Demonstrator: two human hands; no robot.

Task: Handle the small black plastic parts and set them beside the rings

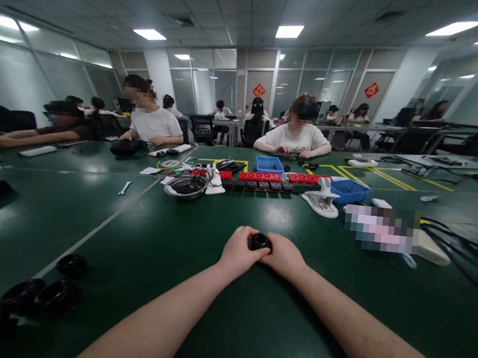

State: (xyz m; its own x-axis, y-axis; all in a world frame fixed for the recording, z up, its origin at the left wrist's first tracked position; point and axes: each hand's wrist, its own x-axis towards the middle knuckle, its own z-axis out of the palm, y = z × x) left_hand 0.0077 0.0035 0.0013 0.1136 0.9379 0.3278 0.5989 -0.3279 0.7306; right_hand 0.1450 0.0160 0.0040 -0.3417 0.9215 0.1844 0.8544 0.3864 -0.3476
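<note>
A glossy black ring-shaped part (260, 240) with a round opening facing up is held just over the green table. My left hand (241, 248) grips its left side, thumb across the near side and fingers curled around the back. On the opposite side my right hand (282, 253) is closed on the same ring, its thumb close to the left thumb. Most fingertips are hidden behind the ring. Similar but larger-looking black rings (58, 296) lie in a loose row at the lower left, away from both hands.
Beyond my hands stand a metal bowl (185, 196), a white clamp base (321, 202), red socket strips (260, 176) and blue trays (350, 192). A wrench (125, 188) lies left. Dark cables (458, 247) run along the right. Co-workers sit across the table (198, 237).
</note>
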